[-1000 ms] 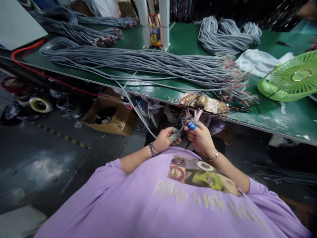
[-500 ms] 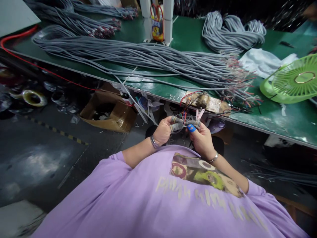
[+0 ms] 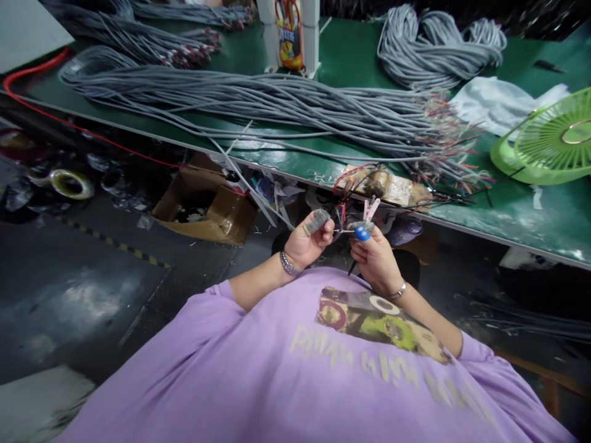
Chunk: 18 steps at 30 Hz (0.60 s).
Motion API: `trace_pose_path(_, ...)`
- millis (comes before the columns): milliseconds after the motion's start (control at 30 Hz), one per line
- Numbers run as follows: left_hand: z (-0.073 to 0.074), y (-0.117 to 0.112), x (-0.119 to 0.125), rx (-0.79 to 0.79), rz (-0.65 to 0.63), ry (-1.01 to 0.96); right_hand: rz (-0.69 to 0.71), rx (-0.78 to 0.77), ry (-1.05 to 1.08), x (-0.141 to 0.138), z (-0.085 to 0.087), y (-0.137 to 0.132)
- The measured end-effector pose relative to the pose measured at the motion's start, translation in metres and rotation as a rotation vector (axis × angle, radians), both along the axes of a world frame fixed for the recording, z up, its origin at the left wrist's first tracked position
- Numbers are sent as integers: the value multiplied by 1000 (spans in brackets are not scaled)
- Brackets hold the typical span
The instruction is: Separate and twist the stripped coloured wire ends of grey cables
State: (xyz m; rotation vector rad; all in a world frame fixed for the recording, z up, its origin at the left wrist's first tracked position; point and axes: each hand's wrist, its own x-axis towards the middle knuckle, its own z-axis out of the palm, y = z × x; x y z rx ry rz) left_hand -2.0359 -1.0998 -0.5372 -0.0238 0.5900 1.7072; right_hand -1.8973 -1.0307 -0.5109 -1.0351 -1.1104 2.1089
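Observation:
At the bench edge, my left hand (image 3: 308, 241) is closed around a grey cable (image 3: 272, 212) that runs down from the bench; grey wrapping covers its finger or thumb. A thin pale length (image 3: 342, 231) stretches between my two hands. My right hand (image 3: 379, 258), with a blue cover on the thumb, pinches the other end of that length. A thin dark piece sticks out below the right fingers; what it is cannot be made out. Just behind the hands are thin coloured wires (image 3: 340, 214) and a pink clothespin (image 3: 370, 209).
A long bundle of grey cables (image 3: 258, 98) with stripped ends lies along the green bench (image 3: 295, 167). Behind it are a coiled bundle (image 3: 434, 49) and scissors in a holder (image 3: 290, 43). A green fan (image 3: 554, 135) and white cloth (image 3: 501, 104) lie right. Below stands a cardboard box (image 3: 226, 224).
My hands have drawn slightly apart, baring the pale length between them. The left fingers have curled in more. The view has shifted a little.

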Motion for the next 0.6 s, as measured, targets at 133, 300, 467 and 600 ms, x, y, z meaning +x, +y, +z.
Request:
trace_pose_path(133,0,2,-2,42,-67,157,54,56,-32,1,0,0)
trace_pose_path(300,0,4,-9,-51,-323,303,66,343,-155,5,-6,-3)
trace_pose_path(467,3,5,-11,-78,-424,455,62,478,-211,9,-7,-3)
trace_pose_path(600,2,6,-10,-71,-360,367,43,290,-135,10,-7,-3)
